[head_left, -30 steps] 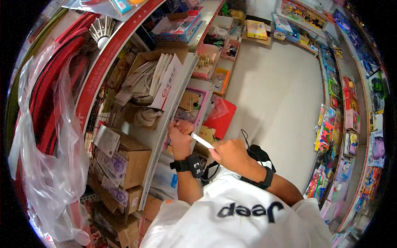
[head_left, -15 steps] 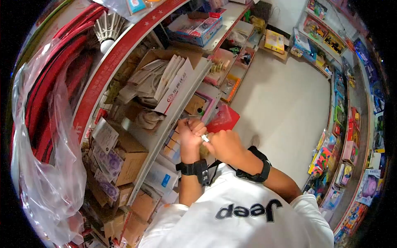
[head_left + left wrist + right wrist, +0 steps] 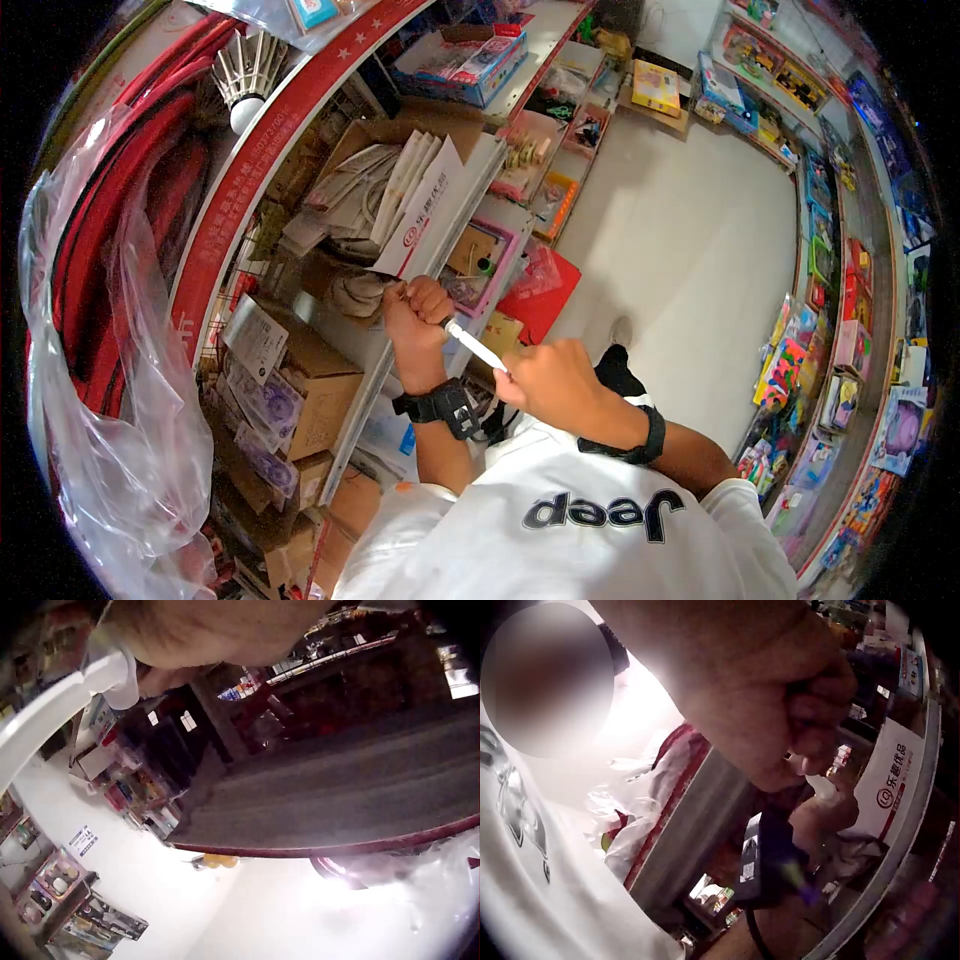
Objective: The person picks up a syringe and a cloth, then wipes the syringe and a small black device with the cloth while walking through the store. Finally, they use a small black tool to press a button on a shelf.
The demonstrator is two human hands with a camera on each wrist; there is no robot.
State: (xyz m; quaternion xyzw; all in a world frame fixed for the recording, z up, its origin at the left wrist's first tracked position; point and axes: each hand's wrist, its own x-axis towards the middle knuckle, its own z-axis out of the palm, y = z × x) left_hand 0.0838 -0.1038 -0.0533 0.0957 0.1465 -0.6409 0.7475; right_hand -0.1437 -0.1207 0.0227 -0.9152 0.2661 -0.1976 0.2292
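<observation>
Crowded toy shop aisle, with grey metal shelves [image 3: 480, 190] full of cardboard boxes [image 3: 320, 385] and pale floor [image 3: 680, 240] below. Left hand [image 3: 415, 320] closed as a fist on one end of a thin white plastic stick [image 3: 475, 346], right hand [image 3: 548, 380] curled round the other end. Stick held between both hands, just in front of the shelf edge. Seemingly mid-way: stick in hand, not yet placed anywhere.

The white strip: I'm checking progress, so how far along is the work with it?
Done: the white strip is off the shelf and stretched between both hands. In hand: the left hand grips its upper end and the right hand its lower end. Left: it is not yet put anywhere.
</observation>
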